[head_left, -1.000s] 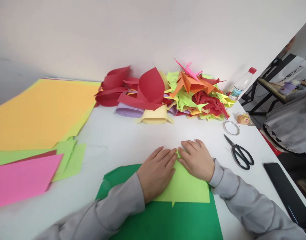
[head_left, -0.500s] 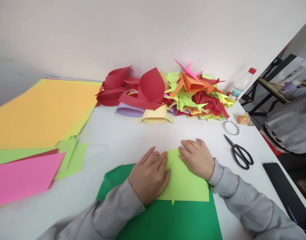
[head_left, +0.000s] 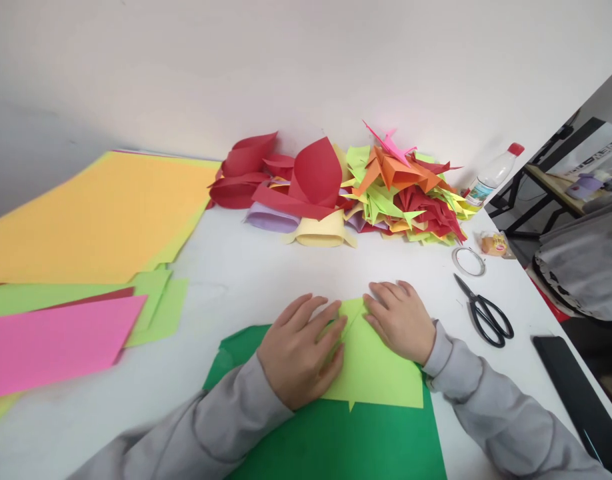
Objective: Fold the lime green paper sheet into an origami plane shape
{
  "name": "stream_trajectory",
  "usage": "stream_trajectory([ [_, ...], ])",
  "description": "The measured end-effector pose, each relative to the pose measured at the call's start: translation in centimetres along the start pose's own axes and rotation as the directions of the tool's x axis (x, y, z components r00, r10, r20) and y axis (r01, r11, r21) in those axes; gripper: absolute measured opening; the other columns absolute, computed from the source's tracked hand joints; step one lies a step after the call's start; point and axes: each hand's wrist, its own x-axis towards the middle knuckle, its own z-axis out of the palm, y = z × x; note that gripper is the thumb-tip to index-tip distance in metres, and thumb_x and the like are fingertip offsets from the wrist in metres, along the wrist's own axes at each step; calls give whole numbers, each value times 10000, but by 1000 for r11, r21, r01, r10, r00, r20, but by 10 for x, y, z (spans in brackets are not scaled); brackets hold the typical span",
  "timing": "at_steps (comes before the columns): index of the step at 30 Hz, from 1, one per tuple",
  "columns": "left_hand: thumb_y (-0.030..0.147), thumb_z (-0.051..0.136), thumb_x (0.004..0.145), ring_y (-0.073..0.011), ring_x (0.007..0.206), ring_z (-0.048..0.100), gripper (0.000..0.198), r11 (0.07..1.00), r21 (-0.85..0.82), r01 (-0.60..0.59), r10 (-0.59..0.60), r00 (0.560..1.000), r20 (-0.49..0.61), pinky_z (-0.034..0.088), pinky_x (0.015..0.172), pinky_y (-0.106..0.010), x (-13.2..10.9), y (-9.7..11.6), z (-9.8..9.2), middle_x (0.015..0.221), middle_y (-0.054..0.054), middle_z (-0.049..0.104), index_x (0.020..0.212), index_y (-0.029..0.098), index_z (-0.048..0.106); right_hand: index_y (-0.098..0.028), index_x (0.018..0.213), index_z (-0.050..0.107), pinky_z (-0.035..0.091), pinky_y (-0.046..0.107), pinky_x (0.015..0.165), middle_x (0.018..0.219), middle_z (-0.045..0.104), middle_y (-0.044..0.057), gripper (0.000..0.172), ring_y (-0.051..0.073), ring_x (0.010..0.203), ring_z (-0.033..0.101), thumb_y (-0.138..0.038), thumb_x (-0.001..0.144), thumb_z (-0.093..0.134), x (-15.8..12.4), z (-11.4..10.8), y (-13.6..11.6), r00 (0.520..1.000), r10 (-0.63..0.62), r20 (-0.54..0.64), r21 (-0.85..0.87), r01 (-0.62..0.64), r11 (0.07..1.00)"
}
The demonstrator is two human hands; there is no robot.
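A folded sheet of lime-green paper [head_left: 381,377] lies on a dark green sheet [head_left: 346,447] in front of me. Along its left side rests my left hand [head_left: 303,353], fingers spread and slightly bent over the lime paper. My right hand [head_left: 401,320] lies on its upper right edge, palm down, fingers stretched out and apart. Between the hands a diagonal crease or edge runs near the paper's top. A small pointed tip sticks out below its lower edge. The left edge of the paper is hidden under my left hand.
Scissors [head_left: 483,313], a roll of tape [head_left: 469,261] and a black phone-like slab [head_left: 576,400] lie at right. Behind are red paper shapes [head_left: 316,173], a pile of folded paper [head_left: 401,193] and a bottle [head_left: 493,177]. Orange sheets [head_left: 101,220] and pink paper [head_left: 61,343] lie left.
My left hand's fingers have lifted and spread a little on the lime paper. My right hand stays at the upper right edge. The whole view has shifted slightly.
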Motion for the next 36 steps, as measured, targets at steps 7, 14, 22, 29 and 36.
stream_trajectory([
  [7, 309, 530, 826, -359, 1125, 529, 298, 991, -96, 93, -81, 990, 116, 432, 959, -550, -10, 6, 7, 1127, -187, 641, 1002, 142, 701, -253, 1293, 523, 309, 515, 1000, 1290, 535, 138, 377, 285, 1181, 464, -390, 951, 444, -1, -4, 2, 998, -50, 35, 21, 49, 999],
  [14, 324, 536, 816, -362, 1168, 506, 314, 985, -122, 123, -107, 986, 131, 418, 980, -552, -11, 6, 9, 1154, -174, 629, 1029, 152, 690, -327, 1265, 550, 288, 545, 1016, 1312, 514, 118, 339, 292, 1232, 424, -399, 950, 450, -1, -2, 2, 995, -100, 31, 71, 97, 993],
  [22, 362, 506, 819, -384, 1215, 466, 464, 983, -103, 151, -130, 973, 189, 392, 995, -555, -10, 8, 9, 1278, -209, 569, 1165, 77, 624, -345, 1323, 508, 299, 543, 1016, 1319, 517, 118, 390, 293, 1224, 432, -395, 937, 483, -1, -3, 2, 994, -98, 46, 66, 95, 993],
  [29, 402, 483, 837, -346, 1154, 503, 475, 985, -60, 161, -145, 967, 208, 381, 1003, -524, -7, 5, 9, 1249, -163, 600, 1164, 87, 621, -336, 1291, 535, 303, 535, 1011, 1325, 513, 111, 360, 286, 1231, 427, -400, 942, 472, -1, -1, 1, 996, -81, 48, 70, 78, 995],
  [36, 411, 482, 851, -333, 1099, 529, 451, 996, -11, 92, -88, 976, 201, 380, 1010, -519, -4, 3, 8, 1212, -177, 622, 1081, 73, 670, -192, 1230, 578, 285, 511, 1027, 1297, 566, 116, 333, 263, 1204, 462, -334, 963, 437, -2, 3, 2, 998, -57, -31, 95, 60, 994],
])
